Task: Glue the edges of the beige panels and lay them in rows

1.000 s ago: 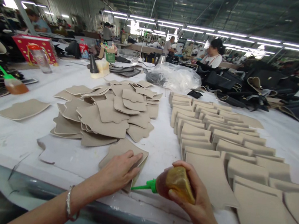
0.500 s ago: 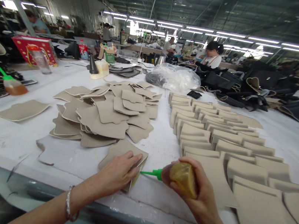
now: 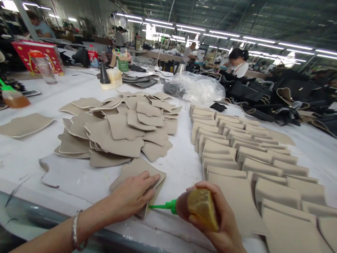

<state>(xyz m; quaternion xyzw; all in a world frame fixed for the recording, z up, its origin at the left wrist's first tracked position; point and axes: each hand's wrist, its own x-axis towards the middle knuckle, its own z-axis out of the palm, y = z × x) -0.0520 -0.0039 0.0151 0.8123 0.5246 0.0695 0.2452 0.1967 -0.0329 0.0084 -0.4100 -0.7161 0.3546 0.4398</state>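
My left hand lies flat, fingers stretched, on a beige cut piece near the table's front edge. My right hand is wrapped round an amber glue bottle with a green nozzle. The nozzle tip points left and meets the right edge of that piece, just under my left fingertips. Behind the piece lies a loose heap of beige cut pieces. To the right, overlapping rows of beige pieces stretch away from me.
A second glue bottle lies at the far left, beside a single beige piece. A clear plastic bag, dark bags and a red box stand at the back. People work at distant tables. The white table's edge runs below my arms.
The bottle's nozzle slid forward along the piece's right edge, then came partly back towards me. My left hand stayed flat on the piece.
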